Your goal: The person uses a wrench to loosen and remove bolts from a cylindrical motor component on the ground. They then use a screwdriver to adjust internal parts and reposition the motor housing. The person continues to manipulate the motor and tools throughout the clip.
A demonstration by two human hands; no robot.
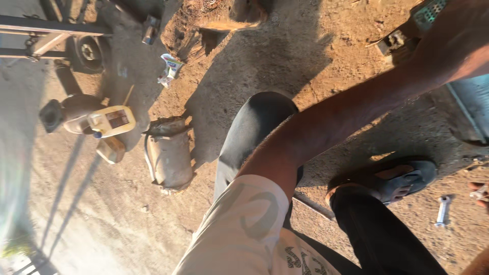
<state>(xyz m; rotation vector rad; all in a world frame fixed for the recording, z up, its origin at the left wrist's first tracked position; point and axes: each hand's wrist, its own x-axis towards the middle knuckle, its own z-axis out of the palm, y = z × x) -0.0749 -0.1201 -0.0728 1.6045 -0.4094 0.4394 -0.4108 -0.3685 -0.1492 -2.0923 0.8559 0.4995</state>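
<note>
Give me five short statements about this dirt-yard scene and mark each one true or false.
1. A small wrench lies on the dirt at the right. True.
2. The person's arm reaches toward the upper right, and its hand is out of frame. True.
3. The foot wears a boot. False: it wears a dark sandal.
4. A yellowish plastic jug lies on its side at the left. True.
5. The grey metal cylinder stands on a table. False: it lies on the dirt ground.
</note>
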